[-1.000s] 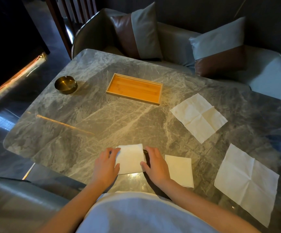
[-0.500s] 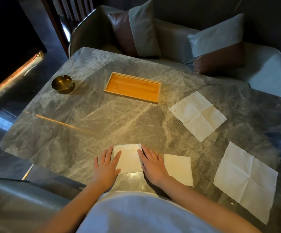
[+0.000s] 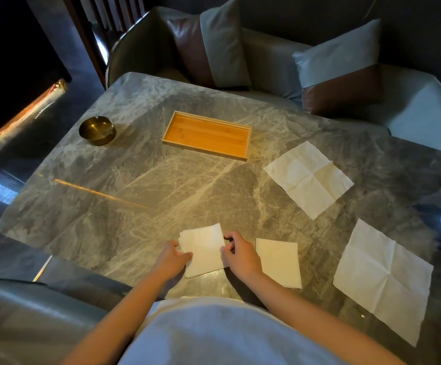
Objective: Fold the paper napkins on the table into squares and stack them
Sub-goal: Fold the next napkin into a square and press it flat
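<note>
Two hands on it: my left hand (image 3: 173, 258) and right hand (image 3: 240, 252) pinch opposite edges of the folded napkin (image 3: 203, 250) at the table's (image 3: 135, 206) near edge. Folding looks done; next I'd lift it squarely onto the square (image 3: 278, 262) just beside it.

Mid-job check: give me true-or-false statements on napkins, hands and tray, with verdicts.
1. Both hands grip one folded napkin. True: the left hand and right hand hold the near folded napkin by its side edges.
2. The tray holds stacked napkins. False: the wooden tray shows nothing in it.
3. Two napkins lie unfolded on the right. True: the far open napkin and near open napkin.
4. The folded napkins are already stacked. False: the second folded napkin lies apart, right of the held one.
5. A brass ashtray sits left of the tray. True.
</note>
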A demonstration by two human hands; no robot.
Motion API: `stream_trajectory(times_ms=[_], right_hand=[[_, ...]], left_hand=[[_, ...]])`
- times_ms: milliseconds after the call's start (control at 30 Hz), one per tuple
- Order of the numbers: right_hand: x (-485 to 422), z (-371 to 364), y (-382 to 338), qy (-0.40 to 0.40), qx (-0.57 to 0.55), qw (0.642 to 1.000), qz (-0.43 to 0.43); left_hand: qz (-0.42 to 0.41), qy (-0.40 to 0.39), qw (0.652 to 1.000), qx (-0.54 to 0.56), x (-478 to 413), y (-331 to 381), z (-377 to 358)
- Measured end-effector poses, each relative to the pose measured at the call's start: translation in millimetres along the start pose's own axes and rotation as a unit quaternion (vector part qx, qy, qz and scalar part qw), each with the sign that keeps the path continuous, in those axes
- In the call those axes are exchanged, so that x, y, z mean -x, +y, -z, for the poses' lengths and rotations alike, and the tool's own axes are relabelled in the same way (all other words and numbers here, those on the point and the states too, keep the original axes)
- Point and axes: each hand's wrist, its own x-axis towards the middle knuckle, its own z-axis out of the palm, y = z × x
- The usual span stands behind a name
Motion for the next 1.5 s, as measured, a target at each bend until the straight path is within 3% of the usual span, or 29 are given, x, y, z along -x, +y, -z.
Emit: stream_trajectory(times_ms=[133, 267, 433, 600, 733, 933, 1233, 1500], right_hand=[[-1.9, -0.8, -3.2, -0.023, -0.03, 0.999, -0.038], [-0.7, 1.4, -6.6, -0.053, -0.132, 0.986, -0.085], [15.1, 15.4, 0.4, -0.063, -0.301, 0.939, -0.152], [32.8, 42.8, 28.2, -0.043, -0.474, 0.859, -0.19], [45.0, 62.7, 56.9, -0.004, -0.469, 0.868, -0.165], [58.4, 80.0, 86.8, 0.096, -0.428, 0.88, -0.18], [55.0, 89.8, 117.5, 0.149, -0.334, 0.913, -0.179], [43.3, 83.3, 126.1, 0.166, -0.228, 0.95, -0.135]], left_hand=[[0.046, -0.048, 0.988, 0.137, 5.1, 2.7, -7.6], [0.047, -0.096, 0.985, 0.135, 7.4, 3.6, -9.3], [0.022, -0.115, 0.976, 0.182, 6.2, 7.5, -17.2], [-0.03, -0.144, 0.966, 0.212, 7.8, 24.7, -35.0], [-0.065, -0.191, 0.963, 0.18, 8.9, 44.8, -61.5], [-0.086, -0.202, 0.968, 0.121, 11.2, 66.1, -107.2], [-0.168, -0.104, 0.978, -0.062, 2.5, 65.3, -139.8], [-0.184, -0.073, 0.976, -0.087, -3.1, 61.8, -143.9]])
